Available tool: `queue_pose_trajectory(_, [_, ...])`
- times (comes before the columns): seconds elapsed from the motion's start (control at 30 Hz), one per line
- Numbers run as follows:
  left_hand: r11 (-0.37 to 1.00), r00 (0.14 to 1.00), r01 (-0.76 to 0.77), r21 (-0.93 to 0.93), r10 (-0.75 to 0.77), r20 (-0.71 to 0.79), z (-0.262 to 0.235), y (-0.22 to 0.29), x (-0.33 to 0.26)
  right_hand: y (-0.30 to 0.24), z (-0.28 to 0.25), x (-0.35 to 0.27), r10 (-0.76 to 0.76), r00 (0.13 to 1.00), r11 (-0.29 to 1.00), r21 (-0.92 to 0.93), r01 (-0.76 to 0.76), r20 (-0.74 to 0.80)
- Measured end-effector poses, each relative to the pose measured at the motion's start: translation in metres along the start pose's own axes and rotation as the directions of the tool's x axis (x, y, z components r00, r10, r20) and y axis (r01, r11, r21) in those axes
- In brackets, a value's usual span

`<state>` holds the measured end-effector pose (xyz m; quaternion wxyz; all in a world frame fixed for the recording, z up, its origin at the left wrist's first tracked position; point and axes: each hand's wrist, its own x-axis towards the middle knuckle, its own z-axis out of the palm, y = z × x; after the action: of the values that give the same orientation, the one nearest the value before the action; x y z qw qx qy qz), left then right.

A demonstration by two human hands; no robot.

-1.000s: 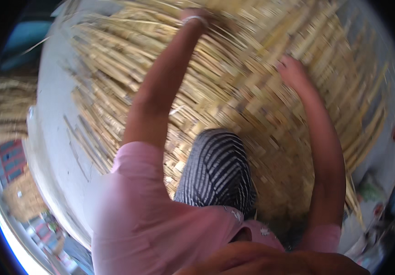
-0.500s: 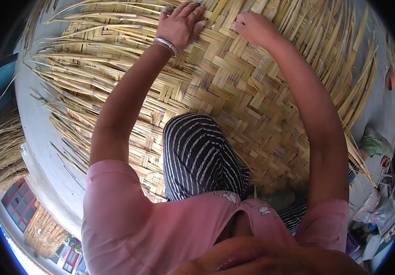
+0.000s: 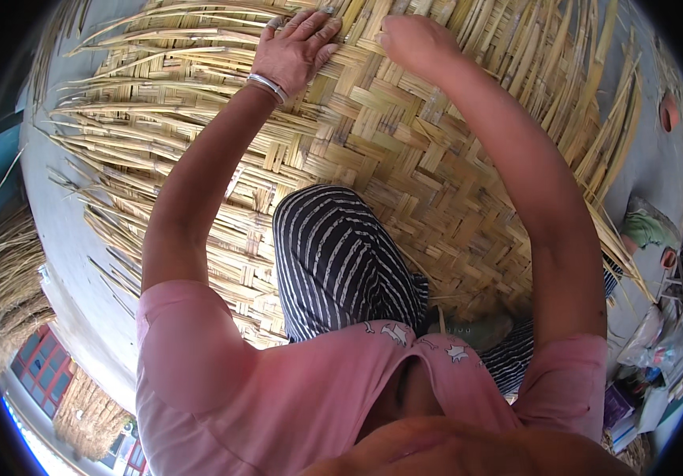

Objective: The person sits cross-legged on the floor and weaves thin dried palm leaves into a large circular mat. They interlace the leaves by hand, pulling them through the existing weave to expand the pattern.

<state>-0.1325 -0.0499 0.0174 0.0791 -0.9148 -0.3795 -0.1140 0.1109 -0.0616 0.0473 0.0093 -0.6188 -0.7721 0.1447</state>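
Note:
A large mat (image 3: 405,151) of flattened yellow-green reed strips, woven in a zigzag pattern, spreads beneath both hands. My left hand (image 3: 295,52) lies palm down on its far part, fingers stretched and a little apart, with a metal bangle (image 3: 268,86) at the wrist. To the right of it, my right hand (image 3: 419,46) is closed, thumb and fingertips pressed down against the weave. Whatever those fingers hold is hidden. Long unwoven strip ends (image 3: 139,107) fan out past the left side, and more loose ends (image 3: 539,47) rise at the far right.
My knee in striped cloth (image 3: 341,262) rests on the near part of the mat. Grey floor (image 3: 64,238) surrounds it. Bundles of dry stalks (image 3: 8,270) stand at the left. An orange-brown pot (image 3: 669,113) and piled odds and ends (image 3: 646,365) are at the right.
My closed right hand has shifted slightly left along the weave, closer to my left hand. The left hand stays flat on the mat; the whole view has moved a little.

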Motion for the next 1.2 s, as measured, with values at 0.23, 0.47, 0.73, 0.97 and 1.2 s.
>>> queue_pose_trajectory(0.23, [0.987,0.987,0.008,0.163,-0.034,0.159,0.001,-0.007,0.002,0.057,-0.031,-0.013,0.021,0.969,0.898,0.421,-0.126,0.245])
queue_pose_trajectory(0.47, [0.969,0.983,0.052,-0.242,-0.007,0.184,-0.041,0.047,0.072,0.118,-0.029,-0.067,0.090,0.893,0.673,0.634,-0.382,0.442])
queue_pose_trajectory(0.73, [0.923,0.969,0.003,-0.385,0.092,0.230,0.005,0.082,0.101,0.093,-0.056,-0.089,0.046,0.934,0.758,0.597,-0.263,0.353])
queue_pose_trajectory(0.97, [0.714,0.884,0.447,-0.539,-0.259,0.391,-0.034,0.086,0.105,0.116,-0.052,-0.062,0.273,0.937,0.287,0.912,-0.294,0.217])
queue_pose_trajectory(1.2, [0.558,0.800,0.600,-0.573,-0.433,0.416,-0.026,0.087,0.107,0.109,-0.047,0.023,0.494,0.797,0.335,0.769,-0.544,0.348])
